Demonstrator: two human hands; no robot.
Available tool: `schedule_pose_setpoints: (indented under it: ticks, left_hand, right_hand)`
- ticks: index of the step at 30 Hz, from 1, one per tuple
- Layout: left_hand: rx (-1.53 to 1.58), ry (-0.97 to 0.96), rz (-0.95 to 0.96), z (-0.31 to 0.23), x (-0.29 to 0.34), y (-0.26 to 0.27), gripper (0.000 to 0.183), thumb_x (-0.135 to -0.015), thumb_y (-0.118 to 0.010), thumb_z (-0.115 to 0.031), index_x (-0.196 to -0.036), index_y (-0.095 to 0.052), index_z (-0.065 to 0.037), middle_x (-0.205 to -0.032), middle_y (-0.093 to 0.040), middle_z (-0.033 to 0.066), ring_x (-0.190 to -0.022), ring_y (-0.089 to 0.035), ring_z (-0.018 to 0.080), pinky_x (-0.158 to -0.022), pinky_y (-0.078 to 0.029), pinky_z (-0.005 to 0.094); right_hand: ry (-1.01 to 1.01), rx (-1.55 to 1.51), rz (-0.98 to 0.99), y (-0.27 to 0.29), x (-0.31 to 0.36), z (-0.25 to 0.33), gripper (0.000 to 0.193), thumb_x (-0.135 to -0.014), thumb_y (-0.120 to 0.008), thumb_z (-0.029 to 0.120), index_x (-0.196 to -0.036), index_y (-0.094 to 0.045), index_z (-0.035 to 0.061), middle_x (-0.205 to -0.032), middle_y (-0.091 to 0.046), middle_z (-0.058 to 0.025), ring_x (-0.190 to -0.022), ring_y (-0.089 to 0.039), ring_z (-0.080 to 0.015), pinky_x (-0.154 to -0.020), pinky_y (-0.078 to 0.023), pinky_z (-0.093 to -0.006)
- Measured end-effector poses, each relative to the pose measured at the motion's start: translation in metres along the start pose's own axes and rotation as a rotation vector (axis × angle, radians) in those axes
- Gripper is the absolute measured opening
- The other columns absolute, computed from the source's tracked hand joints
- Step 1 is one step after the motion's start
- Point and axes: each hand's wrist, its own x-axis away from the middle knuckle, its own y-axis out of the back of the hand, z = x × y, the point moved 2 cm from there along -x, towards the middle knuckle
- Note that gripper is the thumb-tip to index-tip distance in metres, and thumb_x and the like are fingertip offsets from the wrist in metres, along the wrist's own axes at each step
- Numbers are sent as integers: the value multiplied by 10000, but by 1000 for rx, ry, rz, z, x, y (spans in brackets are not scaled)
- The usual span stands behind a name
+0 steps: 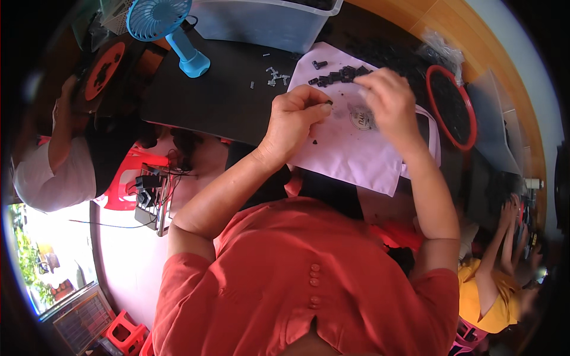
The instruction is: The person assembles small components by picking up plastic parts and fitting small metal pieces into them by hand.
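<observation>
My left hand (298, 115) is closed in a pinch between thumb and forefinger. A tiny dark piece (329, 102) shows at its fingertips, too small to name. To its right, my right hand (389, 102) hovers above a pink cloth (350, 160), blurred by motion, so its grip is unclear. Just beyond the hands, a row of small black blocky parts (339, 76) lies on the cloth, with one black part (319, 64) slightly apart. A small dark bit (314, 142) rests below my left hand. Several small silvery, spring-like pieces (275, 77) are scattered on the dark table.
A blue handheld fan (195, 62) stands at the far left of the dark table (202, 98). Behind is a large translucent bin (255, 26). A red-rimmed round tray (469, 127) with dark contents stands at right. Other people sit at left and far right.
</observation>
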Motion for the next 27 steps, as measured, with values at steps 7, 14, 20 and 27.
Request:
schedule_pose_setpoints:
  ticks: [7, 14, 20, 27]
  left_hand:
    - [-82, -31, 46, 0, 2, -2, 92, -868, -676, -15, -957, -662, 1, -756, -613, -6, -626, -527, 49, -510, -448, 211]
    - [-141, -47, 36, -2, 5, -3, 95, -883, -674, 1, -977, -676, 8, -771, -629, -11, -622, -517, 37, -542, -425, 190]
    - [-115, -42, 44, -3, 6, -3, 101, -879, -685, -5, -979, -677, 8, -771, -625, -11, -623, -515, 38, -541, -423, 190]
    - [-123, -47, 47, -2, 5, -2, 101, -879, -687, -9, -979, -678, 4, -766, -620, -19, -620, -510, 33, -535, -423, 187]
  right_hand:
    - [-310, 175, 80, 13, -6, -93, 116, -824, -634, 78, -885, -725, 115, -875, -680, -68, -889, -664, -287, -732, -506, -421]
    - [-256, 262, 287, -7, -9, -82, 107, -801, -655, 101, -863, -733, 139, -861, -640, -45, -948, -627, -281, -786, -441, -435]
    - [-284, 149, 295, 14, -11, -83, 96, -772, -695, 126, -864, -726, 123, -856, -626, -29, -935, -621, -266, -793, -437, -407]
    - [-135, 161, 283, -3, 6, -85, 135, -743, -709, 84, -878, -705, 93, -873, -622, -14, -910, -605, -226, -817, -421, -368]
